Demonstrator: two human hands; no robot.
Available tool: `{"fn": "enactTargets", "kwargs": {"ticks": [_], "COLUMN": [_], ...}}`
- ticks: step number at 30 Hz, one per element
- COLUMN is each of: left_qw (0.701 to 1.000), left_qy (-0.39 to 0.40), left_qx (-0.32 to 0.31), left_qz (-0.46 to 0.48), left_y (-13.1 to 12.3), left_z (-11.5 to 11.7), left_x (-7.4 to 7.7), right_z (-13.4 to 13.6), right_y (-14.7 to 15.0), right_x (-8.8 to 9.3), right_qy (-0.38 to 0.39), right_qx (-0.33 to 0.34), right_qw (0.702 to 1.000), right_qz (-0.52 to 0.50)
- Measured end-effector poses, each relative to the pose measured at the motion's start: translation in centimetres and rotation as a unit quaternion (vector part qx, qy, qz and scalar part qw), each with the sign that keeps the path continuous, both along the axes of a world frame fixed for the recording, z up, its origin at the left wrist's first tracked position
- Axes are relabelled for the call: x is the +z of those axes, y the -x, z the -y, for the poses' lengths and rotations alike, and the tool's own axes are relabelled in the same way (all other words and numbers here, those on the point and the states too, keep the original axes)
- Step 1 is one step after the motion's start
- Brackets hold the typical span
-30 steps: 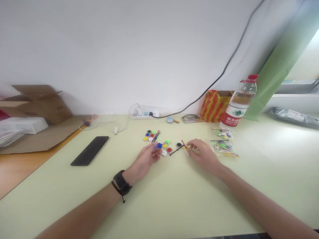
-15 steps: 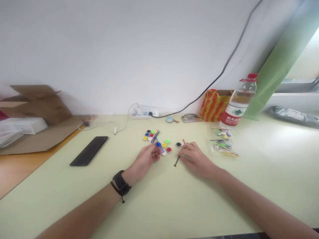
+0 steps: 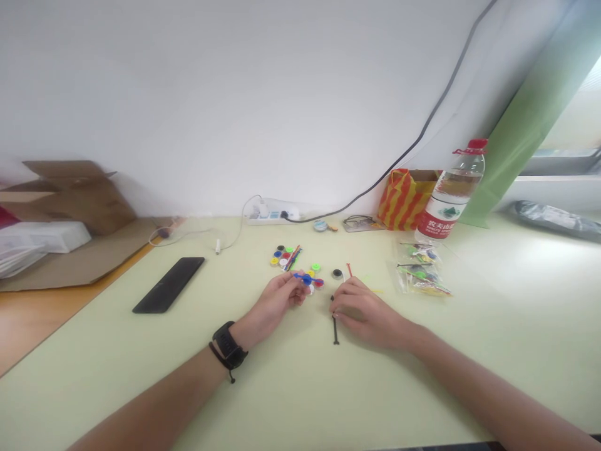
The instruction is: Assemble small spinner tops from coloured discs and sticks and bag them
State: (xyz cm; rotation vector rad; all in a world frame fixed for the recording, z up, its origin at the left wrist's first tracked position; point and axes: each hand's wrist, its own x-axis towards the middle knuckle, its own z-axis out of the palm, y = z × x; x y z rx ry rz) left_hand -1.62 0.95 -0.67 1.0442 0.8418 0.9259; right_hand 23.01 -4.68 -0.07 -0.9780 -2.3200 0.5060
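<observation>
My left hand (image 3: 275, 302), with a black watch on the wrist, is closed in a pinch on a small blue piece (image 3: 306, 278) with a thin blue stick. My right hand (image 3: 364, 311) is closed on a thin black stick (image 3: 335, 328) that points toward me on the pale green table (image 3: 300, 382). Between and just beyond the hands lie several small coloured round caps (image 3: 284, 257), a black round piece (image 3: 337, 274) and a red stick (image 3: 349, 269).
A black phone (image 3: 169, 284) lies at the left. Clear bags of coloured parts (image 3: 419, 270) sit at the right, with a water bottle (image 3: 449, 199) and a striped orange bag (image 3: 400, 200) behind. A power strip (image 3: 272, 216), cables and cardboard (image 3: 75, 200) line the back.
My right hand has drawn back toward me with the black stick, which has turned from slanting to pointing at me. My left hand has shifted the blue piece slightly right.
</observation>
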Motion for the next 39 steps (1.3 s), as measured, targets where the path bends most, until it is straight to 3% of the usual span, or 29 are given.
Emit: {"fn": "enactTargets", "kwargs": {"ticks": [7, 13, 23, 29, 34, 39], "left_qw": [0.996, 0.99, 0.989, 0.99, 0.985, 0.981], "left_qy": [-0.054, -0.108, -0.117, -0.118, -0.145, -0.159], "left_qx": [-0.043, -0.069, -0.07, -0.055, -0.071, -0.091], "left_qz": [-0.053, -0.056, -0.05, -0.046, -0.058, -0.069], "left_y": [-0.3, -0.8, -1.1, -1.1, -1.2, -1.3], "left_z": [0.7, 1.7, 2.4, 2.4, 2.7, 3.1], "left_x": [1.1, 1.6, 2.2, 2.3, 2.4, 2.4], "right_z": [0.0, 0.3, 0.8, 0.6, 0.8, 0.9], "right_y": [-0.1, 0.2, 0.9, 0.6, 1.0, 1.6], "right_x": [-0.2, -0.7, -0.5, 0.5, 0.9, 0.7], "right_qy": [-0.02, 0.046, 0.05, 0.1, 0.113, 0.127], "right_qx": [-0.043, -0.078, -0.077, -0.048, -0.083, -0.075], "right_qw": [0.996, 0.985, 0.976, 0.983, 0.967, 0.959], "right_qz": [-0.074, -0.146, -0.197, -0.149, -0.211, -0.242]}}
